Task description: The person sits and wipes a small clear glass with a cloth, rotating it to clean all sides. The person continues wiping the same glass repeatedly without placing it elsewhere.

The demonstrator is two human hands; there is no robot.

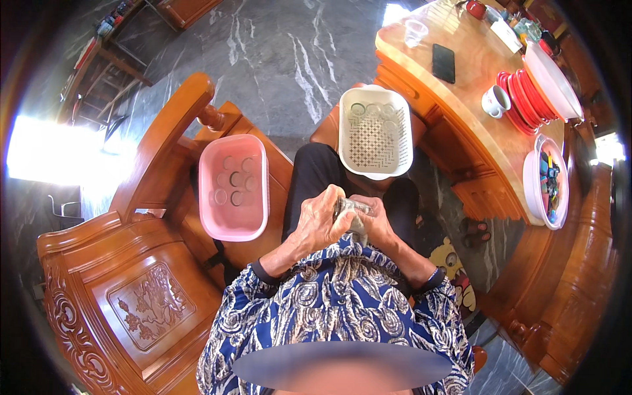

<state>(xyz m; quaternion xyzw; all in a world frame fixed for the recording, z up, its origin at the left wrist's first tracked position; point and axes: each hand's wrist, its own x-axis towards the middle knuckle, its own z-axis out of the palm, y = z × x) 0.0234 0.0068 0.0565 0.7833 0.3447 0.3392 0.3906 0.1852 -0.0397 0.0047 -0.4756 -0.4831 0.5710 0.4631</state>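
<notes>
In front of my lap, my left hand [324, 217] and my right hand [374, 220] meet, both closed. Between them is a shiny, see-through thing that looks like a small drinking glass [343, 207], mostly covered by fingers. A crumpled greyish cloth [359, 230] is bunched against it and hangs below my right fingers. Just beyond my hands stands a cream plastic basket [376, 172] with a pierced bottom and several clear glasses at its far end. To the left, a pink basin [234, 230] holds several clear glasses.
The pink basin rests on a carved wooden seat [151, 306]. At right, a wooden table [454, 105] bears a black phone [444, 63], a white mug [496, 102], red-rimmed basins [521, 102] and a tub [534, 187] of small colourful items. Marbled grey floor [263, 59] lies beyond.
</notes>
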